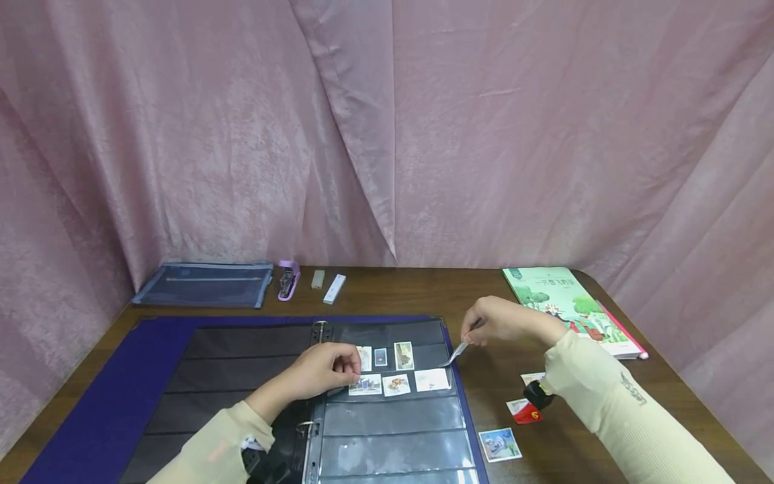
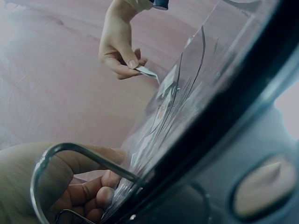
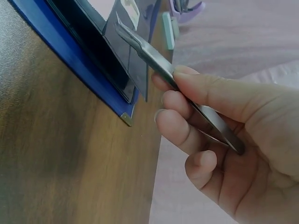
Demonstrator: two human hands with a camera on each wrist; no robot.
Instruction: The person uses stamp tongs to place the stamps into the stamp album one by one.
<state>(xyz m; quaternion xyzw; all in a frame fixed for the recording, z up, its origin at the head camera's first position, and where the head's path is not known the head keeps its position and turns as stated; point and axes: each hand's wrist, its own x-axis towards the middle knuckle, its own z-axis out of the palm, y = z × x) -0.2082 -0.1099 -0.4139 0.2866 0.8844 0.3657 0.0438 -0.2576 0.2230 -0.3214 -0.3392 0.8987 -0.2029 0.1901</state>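
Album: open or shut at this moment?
Open. The album lies on the table with pages spread to either side of its metal rings, and stamps show.

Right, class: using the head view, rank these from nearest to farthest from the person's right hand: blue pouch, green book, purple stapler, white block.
From the right hand:
1. green book, just to its right
2. white block, left, near the table's back edge
3. purple stapler, farther left
4. blue pouch, farthest left
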